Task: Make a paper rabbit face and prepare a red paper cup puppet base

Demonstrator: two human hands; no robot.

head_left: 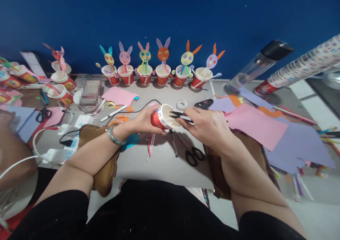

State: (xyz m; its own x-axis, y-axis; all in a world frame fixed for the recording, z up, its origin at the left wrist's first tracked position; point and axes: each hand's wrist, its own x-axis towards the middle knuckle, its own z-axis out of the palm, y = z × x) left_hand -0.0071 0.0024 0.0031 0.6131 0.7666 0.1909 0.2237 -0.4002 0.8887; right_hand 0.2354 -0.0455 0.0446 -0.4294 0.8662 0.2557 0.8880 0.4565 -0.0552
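My left hand point(143, 120) is wrapped around a red and white paper cup point(158, 118), tipped so its open mouth faces right. In my right hand point(205, 123) are small black snips point(181, 116), their tips at the cup's mouth. From this angle I cannot tell whether the blades touch the cup wall. Below the hands lie black-handled scissors point(194, 156), a pen point(174, 144) and a few thin straws point(150, 148). A roll of clear tape point(182, 104) and a black glue gun point(204, 104) rest just beyond the cup.
Several red cups with paper rabbit heads point(163, 73) line the blue wall. Coloured paper point(294, 144) and a long stack of cups point(305, 68) are at right. A power strip point(71, 140), more cups point(63, 93) and another person's arm point(16, 151) are at left.
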